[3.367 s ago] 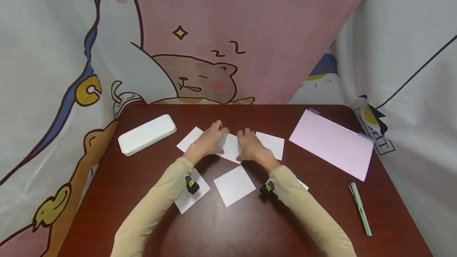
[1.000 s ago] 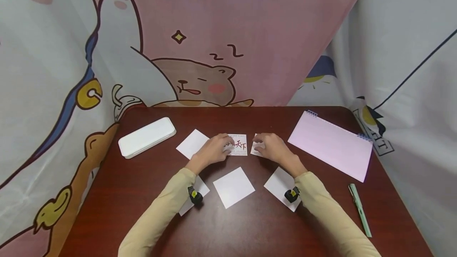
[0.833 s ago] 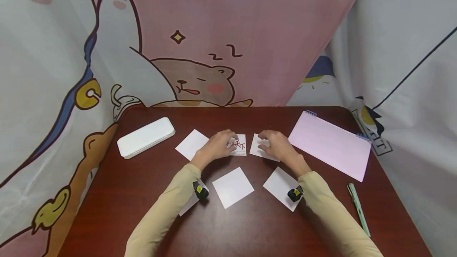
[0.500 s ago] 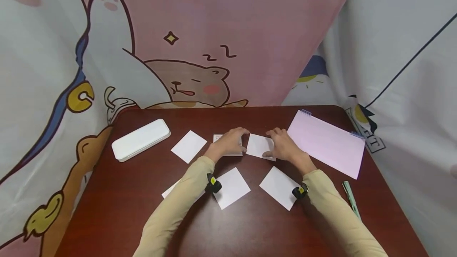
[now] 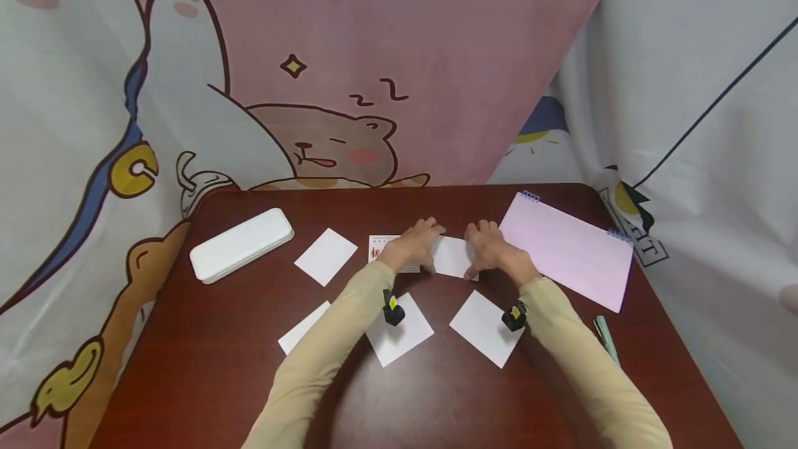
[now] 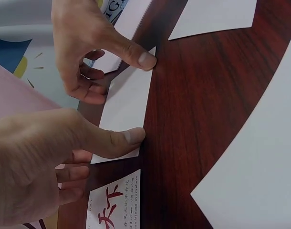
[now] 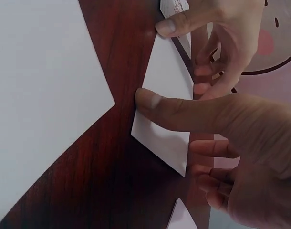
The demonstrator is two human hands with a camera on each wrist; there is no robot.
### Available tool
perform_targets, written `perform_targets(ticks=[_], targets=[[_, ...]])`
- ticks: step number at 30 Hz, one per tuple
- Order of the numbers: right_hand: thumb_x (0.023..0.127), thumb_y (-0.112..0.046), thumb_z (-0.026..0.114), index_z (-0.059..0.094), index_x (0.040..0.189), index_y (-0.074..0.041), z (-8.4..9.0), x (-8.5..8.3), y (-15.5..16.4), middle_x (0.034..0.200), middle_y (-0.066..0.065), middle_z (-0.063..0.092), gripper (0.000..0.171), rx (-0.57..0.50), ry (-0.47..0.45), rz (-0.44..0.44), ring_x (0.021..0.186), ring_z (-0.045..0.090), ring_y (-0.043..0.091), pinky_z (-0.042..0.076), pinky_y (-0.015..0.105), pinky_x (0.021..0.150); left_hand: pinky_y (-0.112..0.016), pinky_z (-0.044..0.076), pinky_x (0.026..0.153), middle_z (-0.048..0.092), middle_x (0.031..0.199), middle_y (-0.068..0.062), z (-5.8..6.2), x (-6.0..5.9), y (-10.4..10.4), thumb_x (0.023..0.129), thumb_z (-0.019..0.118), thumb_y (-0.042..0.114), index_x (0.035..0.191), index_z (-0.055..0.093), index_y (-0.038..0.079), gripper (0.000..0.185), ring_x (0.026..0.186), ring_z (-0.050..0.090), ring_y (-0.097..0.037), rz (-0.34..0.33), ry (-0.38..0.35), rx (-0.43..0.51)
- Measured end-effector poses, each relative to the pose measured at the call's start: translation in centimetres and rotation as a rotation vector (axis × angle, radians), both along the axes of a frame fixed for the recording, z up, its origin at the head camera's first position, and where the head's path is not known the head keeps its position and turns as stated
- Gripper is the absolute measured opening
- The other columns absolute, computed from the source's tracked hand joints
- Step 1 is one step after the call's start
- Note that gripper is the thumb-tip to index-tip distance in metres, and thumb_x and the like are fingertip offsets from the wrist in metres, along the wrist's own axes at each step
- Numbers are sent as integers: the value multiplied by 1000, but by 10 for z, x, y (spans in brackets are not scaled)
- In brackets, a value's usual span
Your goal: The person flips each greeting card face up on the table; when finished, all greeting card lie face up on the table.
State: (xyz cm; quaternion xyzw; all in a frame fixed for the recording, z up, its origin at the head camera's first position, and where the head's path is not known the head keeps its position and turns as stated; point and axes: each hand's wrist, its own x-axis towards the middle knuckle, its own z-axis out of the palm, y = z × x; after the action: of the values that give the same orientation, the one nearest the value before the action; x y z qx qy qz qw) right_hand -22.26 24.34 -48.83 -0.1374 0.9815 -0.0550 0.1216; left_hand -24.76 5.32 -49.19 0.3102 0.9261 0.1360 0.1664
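A blank white card (image 5: pixel 450 256) lies at the back middle of the table, between both hands. My left hand (image 5: pixel 416 242) holds its left end, the thumb on the near edge and the fingers curled at the far edge. At the other end my right hand (image 5: pixel 495 248) grips it the same way, thumb (image 7: pixel 149 101) on the near edge. Just left of it is a printed card (image 5: pixel 377 247) with red characters, partly hidden behind the left hand. In the left wrist view a narrow gap separates this printed card (image 6: pixel 114 205) from the blank one.
Blank cards lie around: one at left (image 5: pixel 326 256), and a front row of a left (image 5: pixel 302 328), a middle (image 5: pixel 399 341) and a right card (image 5: pixel 480 331). A white case (image 5: pixel 242 244), a pink spiral notebook (image 5: pixel 567 251) and a green pen (image 5: pixel 606 339) flank them.
The card with red characters has come into view, printed side up. Both hands have shifted right from it; the left hand has left it and now holds the blank card with the right.
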Motion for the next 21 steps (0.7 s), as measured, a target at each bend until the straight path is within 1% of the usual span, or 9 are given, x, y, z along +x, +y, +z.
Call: perform_targets(ticks=[3,5,7,9,12,15,18,21], targets=[[40,-42,90,45,113,-5,-1,-3,-2,107,18,47,93,1,-7,-1,99,41,33,39,45,85,-30,40,93,38,121,-3,0,-1,0,53,88,32,136,41,14,96,109,36,-18,3,9,-22],[41,-42,90,44,113,-6,-1,-4,-3,107,17,49,92,-4,5,8,100,42,34,39,46,86,-29,40,90,37,117,-3,1,-1,-1,51,89,33,133,44,14,96,106,34,-18,6,20,-20],[45,-39,90,45,113,-6,0,-4,-3,107,17,51,88,-23,28,22,100,44,35,39,48,86,-28,40,88,35,114,-4,1,-1,-1,49,90,32,129,46,15,93,104,34,-19,9,40,2],[51,-33,89,47,112,-5,2,-4,-1,106,17,53,79,-57,68,41,98,48,36,40,49,85,-28,40,87,34,113,-3,1,0,-2,50,90,31,125,48,15,87,104,33,-18,11,58,41],[62,-19,83,53,110,-6,8,-3,4,105,16,57,58,-137,122,72,93,54,32,45,46,81,-27,41,87,34,114,-3,2,1,-4,58,87,25,122,51,16,74,106,33,-18,20,75,116],[71,-6,74,60,104,-6,16,-2,9,100,13,61,36,-224,157,105,85,59,26,51,41,72,-25,44,83,36,112,-1,5,2,-7,70,79,19,119,54,17,55,105,36,-15,19,92,183],[74,2,67,63,98,-5,24,1,14,94,11,63,25,-286,191,149,80,61,24,52,38,68,-22,45,78,41,107,0,9,1,-11,80,69,13,116,56,15,37,97,43,-13,-8,124,245],[74,5,64,66,93,-4,32,3,17,87,10,64,20,-323,245,192,76,61,22,51,36,65,-19,45,76,47,100,0,15,0,-14,86,62,10,111,59,13,26,89,49,-10,-32,152,307]])
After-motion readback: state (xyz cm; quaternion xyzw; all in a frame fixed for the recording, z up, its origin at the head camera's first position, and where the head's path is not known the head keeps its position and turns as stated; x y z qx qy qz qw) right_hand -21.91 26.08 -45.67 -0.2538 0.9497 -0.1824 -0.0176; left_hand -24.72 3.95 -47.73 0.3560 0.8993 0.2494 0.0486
